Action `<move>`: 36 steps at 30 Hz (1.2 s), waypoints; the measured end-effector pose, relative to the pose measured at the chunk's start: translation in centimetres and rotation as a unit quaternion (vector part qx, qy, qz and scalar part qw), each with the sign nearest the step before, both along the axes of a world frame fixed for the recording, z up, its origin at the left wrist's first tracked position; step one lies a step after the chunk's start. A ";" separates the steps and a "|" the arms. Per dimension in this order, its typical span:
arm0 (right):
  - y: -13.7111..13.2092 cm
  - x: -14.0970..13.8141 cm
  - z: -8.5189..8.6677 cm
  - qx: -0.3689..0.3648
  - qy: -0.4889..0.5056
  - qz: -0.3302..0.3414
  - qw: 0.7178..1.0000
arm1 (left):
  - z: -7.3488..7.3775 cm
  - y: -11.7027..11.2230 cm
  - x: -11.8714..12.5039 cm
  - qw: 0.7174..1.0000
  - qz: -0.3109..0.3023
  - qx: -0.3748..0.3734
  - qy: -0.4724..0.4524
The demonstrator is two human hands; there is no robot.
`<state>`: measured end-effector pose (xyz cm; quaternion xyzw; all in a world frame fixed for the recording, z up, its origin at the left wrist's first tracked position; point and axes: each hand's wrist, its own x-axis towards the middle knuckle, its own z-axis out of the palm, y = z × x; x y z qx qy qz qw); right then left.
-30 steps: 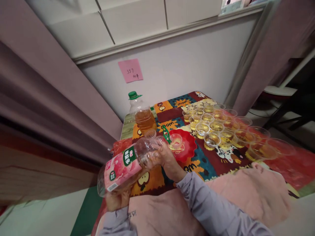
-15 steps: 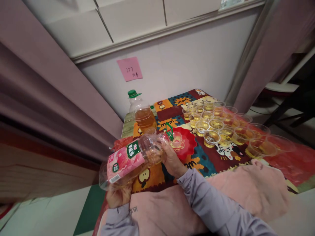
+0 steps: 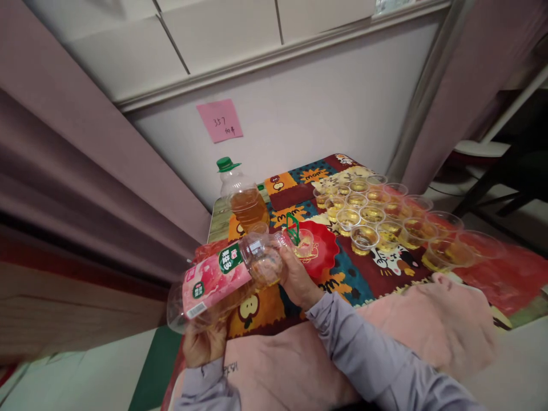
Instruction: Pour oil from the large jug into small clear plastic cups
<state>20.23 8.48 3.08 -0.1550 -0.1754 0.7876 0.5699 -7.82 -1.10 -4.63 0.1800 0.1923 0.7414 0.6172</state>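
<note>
Head view: tilted bottle, right grip clasped round neck end, left grip holding base end underneath.

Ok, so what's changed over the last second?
The pink-labelled bottle moved slightly right, toward the cup on the red plate; the left hand and right hand moved with it. Nothing was let go. The green-capped bottle and filled cups stayed put.
</note>
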 end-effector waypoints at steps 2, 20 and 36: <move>0.0 0.0 0.1 -0.002 0.003 0.002 1.000 | 0.4 0.2 0.4 1.000 -0.006 0.027 0.011; -0.1 -0.1 0.1 -0.023 0.019 0.010 1.000 | 2.2 0.0 1.2 0.998 0.009 0.020 0.053; 0.0 0.0 -0.1 -0.030 0.009 0.028 0.999 | 2.9 0.1 2.0 0.999 0.019 0.018 0.040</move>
